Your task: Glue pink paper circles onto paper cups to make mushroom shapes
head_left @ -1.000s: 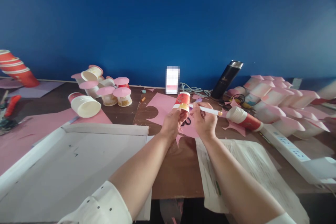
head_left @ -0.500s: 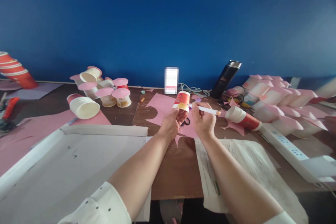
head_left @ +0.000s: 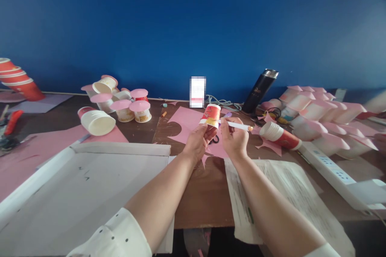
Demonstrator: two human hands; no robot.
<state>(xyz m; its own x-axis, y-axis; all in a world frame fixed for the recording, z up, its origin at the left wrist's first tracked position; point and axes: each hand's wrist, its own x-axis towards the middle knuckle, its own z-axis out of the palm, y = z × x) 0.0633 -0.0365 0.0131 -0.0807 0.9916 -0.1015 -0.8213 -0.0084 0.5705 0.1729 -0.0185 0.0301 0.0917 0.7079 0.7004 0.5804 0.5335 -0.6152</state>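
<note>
My left hand (head_left: pixel 197 140) is closed around the lower part of a red and white paper cup (head_left: pixel 212 113), which is held up a little tilted over the table. In my right hand (head_left: pixel 235 138) is a white marker pen (head_left: pixel 239 126) with an orange end pointing right. Its other end points at the cup's right side; whether the tip touches cannot be told. Under both hands lies a pink sheet (head_left: pixel 183 122) with round cut-outs, and the black handles of scissors (head_left: pixel 214 141) show between the hands.
Pink-topped paper cups (head_left: pixel 140 111) stand at the left; many more (head_left: pixel 322 108) are grouped at the right. A black flask (head_left: pixel 259 91), stacked cups (head_left: pixel 280 135) and a power strip (head_left: pixel 327 166) lie right of my hands. A white box lid (head_left: pixel 120 149) fills the front left.
The cup has shifted and tilted very slightly in my left hand. My right hand with the marker pen stays almost in place beside it.
</note>
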